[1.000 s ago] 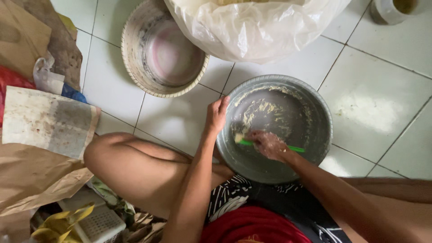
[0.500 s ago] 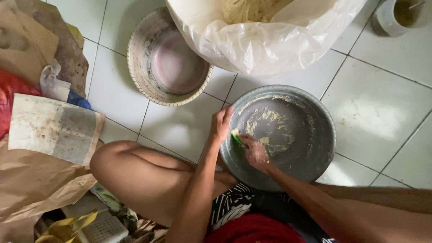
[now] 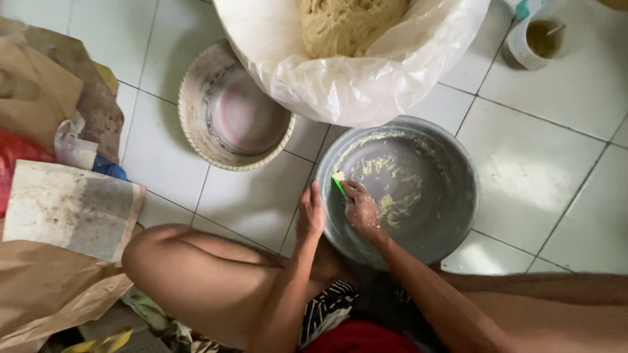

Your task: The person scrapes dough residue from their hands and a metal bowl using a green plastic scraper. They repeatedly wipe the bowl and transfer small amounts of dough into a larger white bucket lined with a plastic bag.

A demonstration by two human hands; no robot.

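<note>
A grey metal basin smeared with pale dough sits on the white tiled floor in front of my knees. My right hand is inside it near the left wall, gripping a green-handled scraper whose pale tip presses the basin's side. My left hand rests on the basin's left rim, fingers curled over the edge. Behind the basin stands a large clear plastic bag full of yellowish noodles.
A round woven basket with a pinkish lining lies left of the bag. Brown paper, a worn board and red cloth crowd the left side. A white cup with brown liquid stands at top right. My bent left knee is in front.
The scraper and my right hand have moved from the basin's middle to its left wall. The view has shifted, so the noodle bag shows more.
</note>
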